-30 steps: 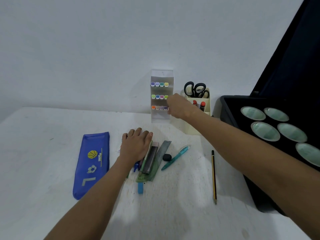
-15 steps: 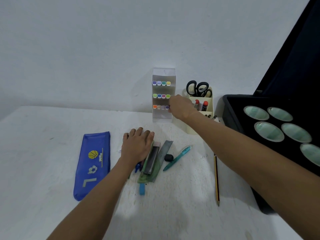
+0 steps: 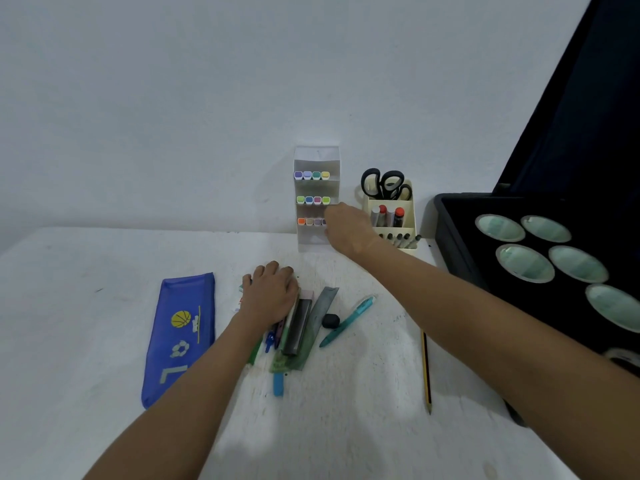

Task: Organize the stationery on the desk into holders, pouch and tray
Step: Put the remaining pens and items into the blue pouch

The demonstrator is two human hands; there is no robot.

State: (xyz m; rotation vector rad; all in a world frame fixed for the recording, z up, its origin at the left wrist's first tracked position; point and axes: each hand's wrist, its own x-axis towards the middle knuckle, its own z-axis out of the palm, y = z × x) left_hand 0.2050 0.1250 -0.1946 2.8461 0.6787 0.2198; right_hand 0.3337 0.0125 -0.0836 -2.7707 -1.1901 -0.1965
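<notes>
The white marker rack [image 3: 317, 199] stands at the desk's [image 3: 86, 334] back edge by the wall; the right hand [image 3: 348, 230] reaches its lowest row, grip hidden. The left hand [image 3: 272, 294] presses flat on piled pens [image 3: 292, 327], beside a blue pouch [image 3: 180, 336].

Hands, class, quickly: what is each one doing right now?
Left hand: fingers curled, resting on the pile of stationery; any grip cannot be told.
Right hand: at the marker holder, bottom row; fingers hidden, cannot be told.
</notes>
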